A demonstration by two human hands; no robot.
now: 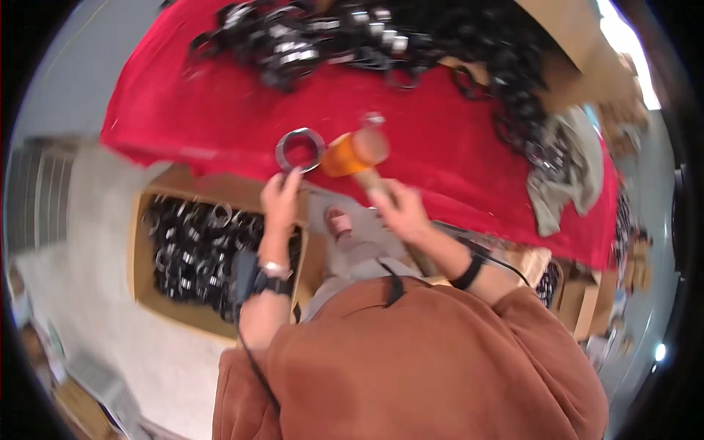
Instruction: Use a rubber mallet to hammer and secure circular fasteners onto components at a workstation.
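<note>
A dark ring with a shiny metal rim (281, 152) stands up over the front part of the red cloth, pinched at its lower edge by my left hand (280, 199). My right hand (403, 211) is closed round the short handle of a mallet (347, 156) with an orange head and a paler striking face. The mallet head is just right of the ring; whether they touch I cannot tell, as the mallet is blurred. A small shiny piece (373, 119) lies on the cloth beyond the mallet.
Many black and silver rings (293, 48) are heaped along the far side of the red-covered table (213, 110). Below my left arm stands a cardboard box (138, 271) full of similar rings. A grey-green cloth (565, 180) lies at the right; a large carton (587, 88) stands behind.
</note>
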